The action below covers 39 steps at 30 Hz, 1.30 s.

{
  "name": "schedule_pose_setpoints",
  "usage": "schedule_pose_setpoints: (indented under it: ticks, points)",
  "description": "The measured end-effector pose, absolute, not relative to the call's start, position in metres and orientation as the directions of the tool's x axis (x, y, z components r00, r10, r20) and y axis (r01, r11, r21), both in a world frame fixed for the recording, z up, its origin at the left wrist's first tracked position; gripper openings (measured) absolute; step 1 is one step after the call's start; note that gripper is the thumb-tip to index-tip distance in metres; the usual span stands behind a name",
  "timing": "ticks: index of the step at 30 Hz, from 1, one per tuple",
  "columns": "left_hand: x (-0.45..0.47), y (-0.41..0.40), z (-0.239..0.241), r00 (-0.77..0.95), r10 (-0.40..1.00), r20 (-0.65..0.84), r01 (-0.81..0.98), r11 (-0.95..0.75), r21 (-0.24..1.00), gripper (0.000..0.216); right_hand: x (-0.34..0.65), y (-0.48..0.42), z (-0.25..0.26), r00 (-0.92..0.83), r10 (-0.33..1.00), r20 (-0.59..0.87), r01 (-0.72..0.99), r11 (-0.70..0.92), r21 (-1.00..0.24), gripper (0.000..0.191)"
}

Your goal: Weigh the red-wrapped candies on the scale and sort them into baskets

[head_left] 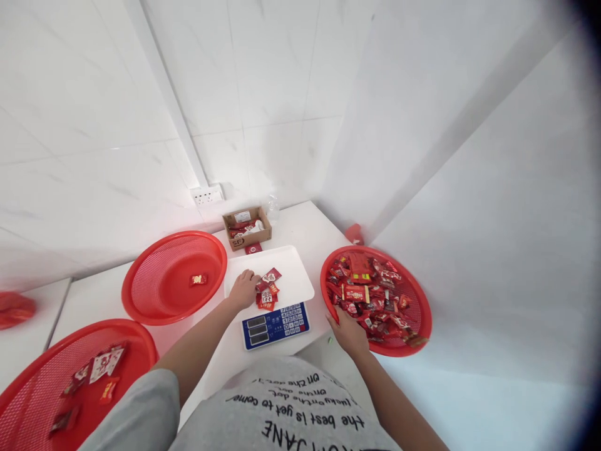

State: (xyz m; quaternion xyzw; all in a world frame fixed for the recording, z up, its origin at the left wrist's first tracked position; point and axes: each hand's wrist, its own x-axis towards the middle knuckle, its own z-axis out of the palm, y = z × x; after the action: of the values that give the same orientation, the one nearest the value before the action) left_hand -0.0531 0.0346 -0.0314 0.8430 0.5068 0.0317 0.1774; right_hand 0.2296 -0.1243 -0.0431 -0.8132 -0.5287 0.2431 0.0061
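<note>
At the far left edge a blurred red shape (14, 308) lies on the white counter (98, 291). Below it, a wide red mesh basket (28, 388) at the near left corner holds a few packets (101, 366), some red and some white with red print. Further back stands a second red mesh basket (141, 282), with a single small red packet (198, 279) lying near its middle.

Behind that basket, against the tiled wall, sits a small open cardboard box (247, 237) with a white socket strip (207, 196) to its left. In front of the box is a weighing scale (275, 324) with a blue keypad panel and a white tray (295, 269).

The left hand (244, 289) rests on the tray's left part, fingers curled loosely around the edge of a small heap of red sachets (267, 291). These sachets are flat, glossy red wrappers with white lettering, lying jumbled and overlapping near the tray's front edge; whether the fingers pinch one of them I cannot tell.

Right of the scale, the right hand (348, 332) lies palm down on the near rim of a third red basket (422, 326), fingers spread and open, touching the wrappers at its edge. This basket is filled with a dense layer of red sweets and packets (370, 291). A small red object (354, 233) stands by the wall behind it.
</note>
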Motion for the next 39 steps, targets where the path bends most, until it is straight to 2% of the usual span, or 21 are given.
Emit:
schedule_pose_setpoints:
  ticks: [5, 8, 13, 17, 18, 20, 23, 24, 26, 28, 33, 36, 39]
  points:
    - [-0.067, 0.030, -0.026, 0.413, 0.903, -0.119, 0.873, -0.356, 0.333, 0.017, 0.229, -0.124, -0.044, 0.325, 0.860, -0.392, 0.858, -0.443, -0.260, 0.052]
    - [-0.078, 0.027, -0.022, 0.312, 0.943, -0.115, 0.905, -0.258, 0.338, 0.024, 0.230, -0.124, -0.044, 0.320, 0.867, -0.383, 0.857, -0.437, -0.274, 0.052]
    - [-0.115, 0.029, -0.003, 0.007, 0.998, -0.055, 0.937, 0.013, 0.349, 0.037, 0.230, -0.124, -0.045, 0.327, 0.860, -0.392, 0.851, -0.449, -0.274, 0.053]
    - [-0.137, 0.026, 0.007, -0.323, 0.936, 0.139, 0.897, 0.256, 0.361, 0.039, 0.230, -0.124, -0.046, 0.331, 0.861, -0.386, 0.851, -0.450, -0.273, 0.053]
    - [-0.136, 0.023, 0.006, -0.326, 0.927, 0.182, 0.902, 0.248, 0.355, 0.039, 0.230, -0.124, -0.046, 0.330, 0.860, -0.389, 0.852, -0.449, -0.270, 0.053]
    - [-0.124, 0.013, -0.001, -0.183, 0.963, 0.196, 0.928, 0.104, 0.357, 0.032, 0.230, -0.123, -0.046, 0.328, 0.859, -0.394, 0.853, -0.448, -0.268, 0.054]
    - [-0.091, -0.004, -0.016, 0.288, 0.953, 0.089, 0.854, -0.298, 0.427, 0.022, 0.230, -0.124, -0.047, 0.332, 0.859, -0.389, 0.850, -0.451, -0.271, 0.054]
    - [-0.080, -0.009, -0.020, 0.421, 0.906, 0.048, 0.798, -0.395, 0.455, 0.023, 0.230, -0.124, -0.047, 0.333, 0.860, -0.386, 0.849, -0.452, -0.273, 0.053]
    - [-0.059, -0.016, -0.027, 0.567, 0.824, -0.013, 0.723, -0.490, 0.486, 0.029, 0.230, -0.124, -0.048, 0.331, 0.863, -0.382, 0.851, -0.448, -0.274, 0.054]
    - [-0.047, -0.018, -0.030, 0.592, 0.803, -0.063, 0.720, -0.493, 0.488, 0.033, 0.231, -0.123, -0.049, 0.327, 0.864, -0.382, 0.854, -0.444, -0.273, 0.055]
    - [-0.045, -0.014, -0.033, 0.518, 0.845, -0.137, 0.763, -0.384, 0.520, 0.024, 0.231, -0.124, -0.048, 0.333, 0.863, -0.380, 0.850, -0.449, -0.274, 0.055]
    - [-0.057, -0.009, -0.035, 0.407, 0.909, -0.089, 0.764, -0.286, 0.579, 0.025, 0.231, -0.124, -0.048, 0.329, 0.867, -0.374, 0.853, -0.443, -0.277, 0.054]
    - [-0.080, 0.002, -0.031, 0.196, 0.980, 0.031, 0.746, -0.169, 0.644, 0.027, 0.231, -0.124, -0.049, 0.329, 0.868, -0.371, 0.853, -0.442, -0.277, 0.053]
